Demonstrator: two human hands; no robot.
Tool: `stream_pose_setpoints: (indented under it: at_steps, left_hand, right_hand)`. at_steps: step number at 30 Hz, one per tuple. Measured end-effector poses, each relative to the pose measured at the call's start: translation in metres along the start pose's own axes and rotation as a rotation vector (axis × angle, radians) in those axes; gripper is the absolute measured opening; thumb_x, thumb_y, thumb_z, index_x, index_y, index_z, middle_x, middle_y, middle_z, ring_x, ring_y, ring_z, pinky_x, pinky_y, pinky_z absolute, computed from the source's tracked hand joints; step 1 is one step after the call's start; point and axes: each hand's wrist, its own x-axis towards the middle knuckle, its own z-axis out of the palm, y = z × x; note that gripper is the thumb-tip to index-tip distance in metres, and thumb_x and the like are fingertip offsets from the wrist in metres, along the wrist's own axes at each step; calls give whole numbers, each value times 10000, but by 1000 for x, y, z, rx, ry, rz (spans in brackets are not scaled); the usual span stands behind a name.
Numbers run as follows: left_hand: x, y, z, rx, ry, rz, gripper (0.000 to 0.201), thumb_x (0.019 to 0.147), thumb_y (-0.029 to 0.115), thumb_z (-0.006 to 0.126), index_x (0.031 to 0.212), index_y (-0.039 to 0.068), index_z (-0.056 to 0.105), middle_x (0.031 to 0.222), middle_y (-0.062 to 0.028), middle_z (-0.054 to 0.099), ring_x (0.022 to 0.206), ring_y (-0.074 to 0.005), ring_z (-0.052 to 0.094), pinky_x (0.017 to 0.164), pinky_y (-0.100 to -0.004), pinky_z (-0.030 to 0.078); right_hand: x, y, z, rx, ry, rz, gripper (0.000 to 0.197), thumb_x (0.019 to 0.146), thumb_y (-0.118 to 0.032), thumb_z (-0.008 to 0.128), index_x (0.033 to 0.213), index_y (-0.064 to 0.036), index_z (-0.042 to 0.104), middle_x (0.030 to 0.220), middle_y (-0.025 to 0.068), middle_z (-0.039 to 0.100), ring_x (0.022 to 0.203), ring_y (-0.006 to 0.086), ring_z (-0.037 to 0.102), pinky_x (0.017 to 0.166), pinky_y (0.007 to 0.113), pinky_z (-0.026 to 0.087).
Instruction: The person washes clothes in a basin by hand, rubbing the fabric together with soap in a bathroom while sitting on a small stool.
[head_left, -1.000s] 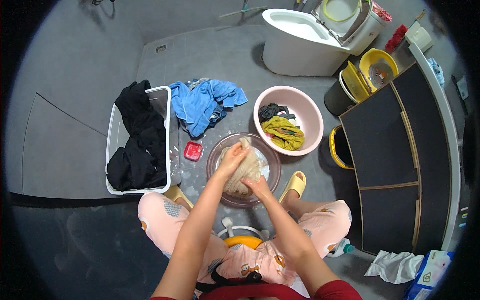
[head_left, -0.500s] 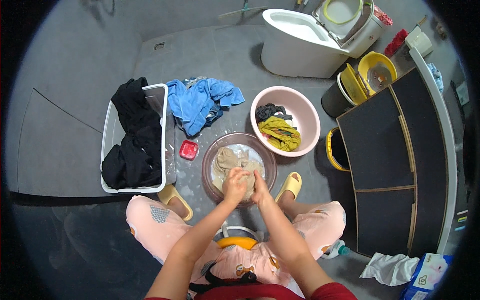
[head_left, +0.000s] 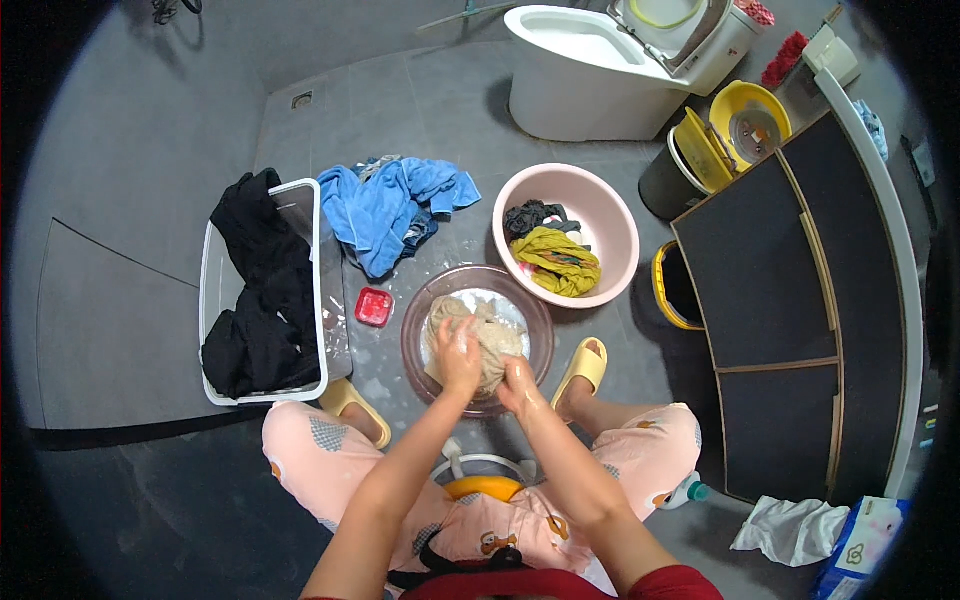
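A wet beige cloth point(head_left: 495, 345) lies bunched in a brownish translucent basin point(head_left: 412, 345) with whitish, sudsy water. On the left part of the cloth rests my left hand point(head_left: 459, 358), its fingers stretched out and somewhat apart. My right hand point(head_left: 517, 385) is closed round the cloth's right edge, near the basin's front right rim, and its fingertips are partly hidden. Wet streaks shine on the right wrist. Just left of the basin, a small red soap box point(head_left: 374, 307) sits on the floor.
A pink basin point(head_left: 618, 235) with mustard and dark clothes touches the brownish basin's far right. Blue clothes point(head_left: 385, 215) lie on the floor, beside a white-rimmed bin point(head_left: 320, 300) of black clothes. Yellow slippers point(head_left: 583, 368) flank the basin. A dark cabinet point(head_left: 760, 290) stands right, a toilet point(head_left: 580, 90) behind.
My hands have moved apart: the left now lies flatter on the cloth with fingers extended, while the right has shifted lower and grips the edge. The whole view has shifted slightly.
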Motion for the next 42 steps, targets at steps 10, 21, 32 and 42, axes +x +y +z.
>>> stream_pose_setpoints:
  at_steps: [10, 21, 32, 42]
  left_hand:
    - [-29, 44, -14, -55, -250, 373, 167, 578, 159, 621, 573, 66, 482, 684, -91, 519, 708, -284, 510, 638, -366, 420]
    - [0, 4, -4, -459, -399, -414, 347, 773, 253, 546, 568, -25, 516, 523, -126, 516, 504, -141, 484, 497, -323, 381]
    - [14, -36, -1, -230, -566, -272, 340, 720, 294, 548, 868, -12, 545, 844, -233, 572, 841, -390, 533, 723, -428, 404]
    - [-45, 71, -11, -127, -473, 177, 253, 622, 314, 646, 635, 81, 549, 589, -156, 553, 574, -356, 542, 503, -425, 421]
  right_hand:
    - [7, 15, -8, 61, 102, 145, 372, 798, -380, 506, 976, -56, 546, 898, 81, 577, 835, 213, 548, 753, 332, 441]
    - [4, 3, 7, -539, 234, -203, 367, 760, -292, 587, 983, -4, 545, 905, 93, 577, 823, 192, 543, 741, 304, 424]
    - [-10, 7, 12, -120, 77, 49, 599, 825, -494, 398, 1206, -31, 381, 1173, 113, 458, 1051, 226, 468, 902, 355, 367]
    - [41, -6, -61, 218, -181, 199, 272, 784, -278, 511, 938, -64, 575, 808, 108, 601, 717, 225, 584, 663, 349, 482]
